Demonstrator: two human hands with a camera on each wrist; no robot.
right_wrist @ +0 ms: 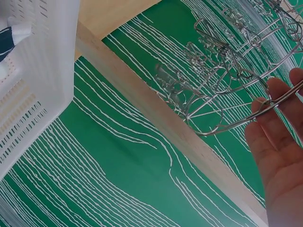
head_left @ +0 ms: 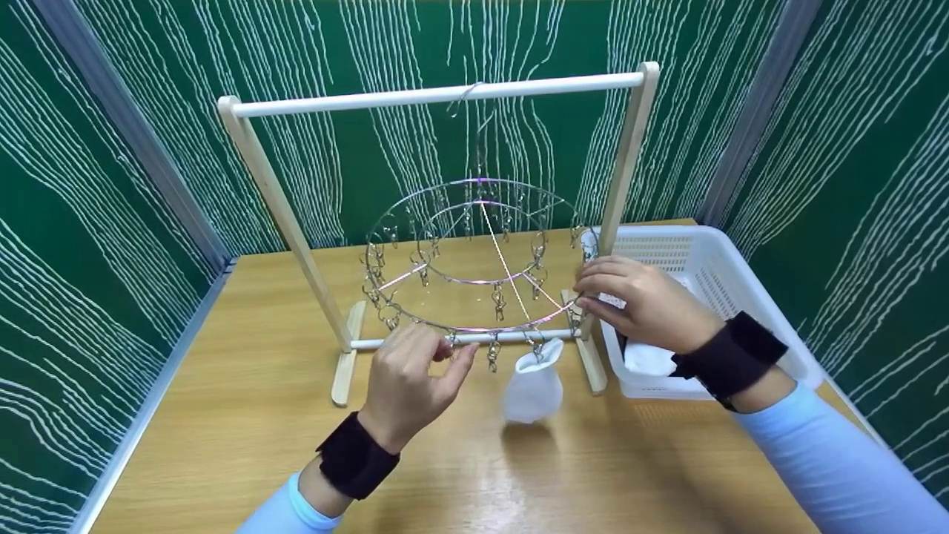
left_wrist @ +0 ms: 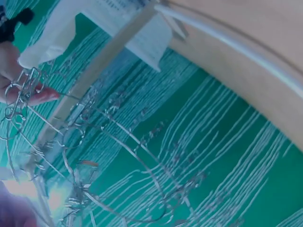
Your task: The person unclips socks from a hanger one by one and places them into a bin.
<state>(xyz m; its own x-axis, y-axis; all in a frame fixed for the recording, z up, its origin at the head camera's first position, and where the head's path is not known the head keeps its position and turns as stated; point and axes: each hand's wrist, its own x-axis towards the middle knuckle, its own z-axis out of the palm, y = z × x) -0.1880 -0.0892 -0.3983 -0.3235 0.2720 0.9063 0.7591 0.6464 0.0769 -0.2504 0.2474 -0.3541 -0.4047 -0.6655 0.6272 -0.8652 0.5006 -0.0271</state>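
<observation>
A round metal clip hanger (head_left: 474, 328), two rings with several dangling clips, hangs by its hook from the white bar of a wooden stand. At its near left rim, my left hand (head_left: 411, 378) holds the wire with curled fingers; its fingertips are partly hidden. My right hand (head_left: 641, 300) grips the right side of the outer ring, and its fingers (right_wrist: 279, 142) lie against the wire in the right wrist view. A white sock (head_left: 532, 393) hangs by its opening from clips at the near right, between the hands. The sock (left_wrist: 52, 38) also appears in the left wrist view.
The wooden stand (head_left: 630, 156) frames the hanger, its feet on the wooden table (head_left: 267, 430). Right of it stands a white plastic basket (head_left: 771, 297) with white and dark cloth items inside. Green walls (head_left: 578, 44) with white streaks enclose the table.
</observation>
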